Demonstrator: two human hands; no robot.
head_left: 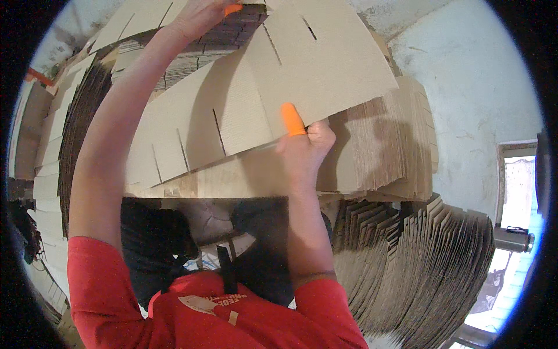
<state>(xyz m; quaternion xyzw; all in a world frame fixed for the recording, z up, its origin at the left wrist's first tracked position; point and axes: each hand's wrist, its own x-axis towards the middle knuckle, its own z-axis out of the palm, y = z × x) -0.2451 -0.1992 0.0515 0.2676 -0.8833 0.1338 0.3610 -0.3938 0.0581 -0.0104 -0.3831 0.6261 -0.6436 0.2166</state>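
Observation:
A tan cardboard sheet point(337, 64) with narrow slots lies tilted across the middle, its near edge lifted. My right hand point(308, 145) grips that edge, the thumb in an orange finger cover point(292, 118) on top and the other fingers curled beneath. Another slotted cardboard piece point(197, 116) reaches to the lower left; whether it is joined to the first cannot be told. My left hand point(200, 17) reaches to the far side, near the stacked cardboard pieces point(215, 43). An orange cover shows on it too, but most of its fingers are cut off by the picture's edge.
A pale wooden work surface point(232, 177) lies under the cardboard. To its right stands a thick cardboard stack point(378, 151). Below, many slotted sheets point(418, 262) lean in a row. More cardboard point(81, 128) is piled at left. A pale wall point(465, 99) rises at right.

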